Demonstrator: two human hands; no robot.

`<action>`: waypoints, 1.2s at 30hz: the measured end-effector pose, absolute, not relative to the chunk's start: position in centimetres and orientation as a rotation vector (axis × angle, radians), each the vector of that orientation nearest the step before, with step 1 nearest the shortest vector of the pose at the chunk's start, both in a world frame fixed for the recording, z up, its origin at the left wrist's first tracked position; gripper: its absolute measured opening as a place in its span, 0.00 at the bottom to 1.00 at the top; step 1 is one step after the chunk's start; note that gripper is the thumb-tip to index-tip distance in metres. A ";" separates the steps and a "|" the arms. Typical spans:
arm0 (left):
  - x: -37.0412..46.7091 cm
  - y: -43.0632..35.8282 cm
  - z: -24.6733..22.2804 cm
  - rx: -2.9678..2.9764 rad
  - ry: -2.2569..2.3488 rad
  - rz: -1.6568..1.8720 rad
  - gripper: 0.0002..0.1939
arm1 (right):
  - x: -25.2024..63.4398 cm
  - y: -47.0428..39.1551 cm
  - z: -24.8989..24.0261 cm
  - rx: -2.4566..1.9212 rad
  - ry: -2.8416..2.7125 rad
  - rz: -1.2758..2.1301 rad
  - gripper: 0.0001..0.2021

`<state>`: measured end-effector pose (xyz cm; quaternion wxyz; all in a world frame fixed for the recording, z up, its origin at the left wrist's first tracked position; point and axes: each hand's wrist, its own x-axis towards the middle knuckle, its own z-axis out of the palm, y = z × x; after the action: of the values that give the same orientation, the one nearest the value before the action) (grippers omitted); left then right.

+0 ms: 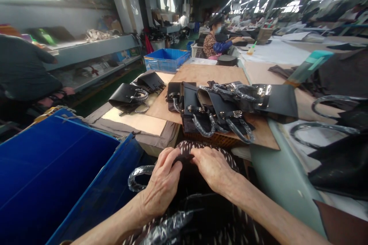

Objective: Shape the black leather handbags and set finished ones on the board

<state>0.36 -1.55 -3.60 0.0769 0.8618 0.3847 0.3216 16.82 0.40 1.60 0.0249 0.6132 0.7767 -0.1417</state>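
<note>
A black handbag (195,187) lies across my lap, dark and partly hidden by my forearms. One of its plastic-wrapped handles (133,179) loops out to the left; a second wrapped handle (172,224) shows near the bottom. My left hand (165,182) is closed on the bag's far edge, fingers curled over the dark material. On the same edge, just to the right, my right hand (212,166) pinches the material between thumb and fingers. Ahead, several black handbags (221,103) with wrapped handles and metal fittings lie overlapping on a brown board (209,72).
Close on the left stands a large blue bin (57,160). More black bags (126,95) rest on a padded stack behind it. A green-edged table (287,176) with further bags (345,160) runs along the right. One co-worker (214,42) sits ahead; another person (25,69) is at left.
</note>
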 end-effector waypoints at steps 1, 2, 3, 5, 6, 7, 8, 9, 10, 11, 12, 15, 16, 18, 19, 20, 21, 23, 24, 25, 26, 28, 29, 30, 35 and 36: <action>0.3 -1.5 -3.7 2.589 1.128 0.975 0.10 | 16.8 0.4 1.7 1.889 2.406 -0.447 0.07; 0.1 -1.4 -3.9 2.599 1.105 0.994 0.10 | 16.9 0.3 1.7 1.884 2.408 -0.455 0.07; 0.0 -1.4 -4.0 2.615 1.083 1.018 0.10 | 16.9 0.3 1.9 1.879 2.407 -0.462 0.07; -0.2 -1.2 -4.1 2.661 1.034 1.076 0.10 | 16.9 0.2 2.1 1.876 2.392 -0.470 0.07; -0.3 -1.2 -4.2 2.686 1.006 1.101 0.10 | 16.9 0.1 2.3 1.875 2.382 -0.473 0.06; -0.4 -1.1 -4.2 2.709 0.975 1.121 0.10 | 16.8 0.1 2.4 1.876 2.371 -0.478 0.06; -0.4 -1.0 -4.2 2.730 0.941 1.136 0.10 | 16.8 0.1 2.4 1.876 2.360 -0.485 0.07; -0.4 -0.9 -4.2 2.746 0.904 1.150 0.10 | 16.8 0.1 2.5 1.877 2.353 -0.491 0.07; -0.3 -0.8 -4.2 2.757 0.868 1.157 0.09 | 16.7 0.2 2.5 1.877 2.351 -0.498 0.07; -0.3 -0.8 -4.1 2.763 0.843 1.154 0.09 | 16.7 0.2 2.5 1.876 2.355 -0.503 0.07; -0.3 -0.7 -4.1 2.763 0.832 1.144 0.08 | 16.7 0.3 2.5 1.875 2.362 -0.505 0.07; -0.3 -0.7 -4.1 2.758 0.840 1.100 0.08 | 16.8 0.4 2.4 1.865 2.392 -0.514 0.06; -0.3 -0.8 -4.1 2.760 0.847 1.105 0.08 | 16.8 0.4 2.4 1.858 2.399 -0.517 0.06; -0.2 -0.9 -3.9 2.764 0.856 1.148 0.08 | 16.9 0.4 2.3 1.848 2.399 -0.526 0.06; -0.1 -0.9 -3.8 2.763 0.868 1.165 0.08 | 17.0 0.4 2.3 1.846 2.392 -0.532 0.06; 0.0 -1.0 -3.7 2.757 0.889 1.171 0.08 | 17.0 0.3 2.3 1.847 2.381 -0.539 0.06; 0.1 -1.1 -3.6 2.750 0.916 1.166 0.09 | 17.1 0.3 2.3 1.851 2.368 -0.547 0.06; 0.3 -1.2 -3.5 2.735 0.970 1.138 0.09 | 17.1 0.3 2.2 1.863 2.347 -0.556 0.06; 0.4 -1.3 -3.4 2.731 0.990 1.125 0.10 | 17.1 0.3 2.2 1.866 2.341 -0.558 0.06; 0.5 -1.4 -3.3 2.730 1.005 1.113 0.11 | 17.2 0.3 2.1 1.870 2.339 -0.556 0.07; 0.6 -1.4 -3.2 2.732 1.018 1.094 0.11 | 17.2 0.3 1.9 1.874 2.338 -0.554 0.07; 0.7 -1.6 -3.0 2.741 1.047 1.047 0.12 | 17.2 0.4 1.6 1.884 2.340 -0.545 0.07; 0.6 -1.6 -2.8 2.754 1.064 1.010 0.12 | 17.1 0.4 1.4 1.887 2.346 -0.540 0.07; 0.6 -1.7 -2.6 2.777 1.080 0.971 0.12 | 17.1 0.5 1.2 1.890 2.351 -0.535 0.07; 0.4 -1.8 -2.2 2.915 1.119 0.882 0.16 | 16.8 0.8 0.5 1.908 2.358 -0.498 0.07; 0.4 -1.8 -2.3 2.929 1.143 0.895 0.17 | 16.8 0.8 0.5 1.910 2.359 -0.490 0.07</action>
<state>0.44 -1.80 -2.25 -0.0635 0.8942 0.3489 0.2734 16.76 0.83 0.51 0.0332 0.6209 0.7668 -0.1592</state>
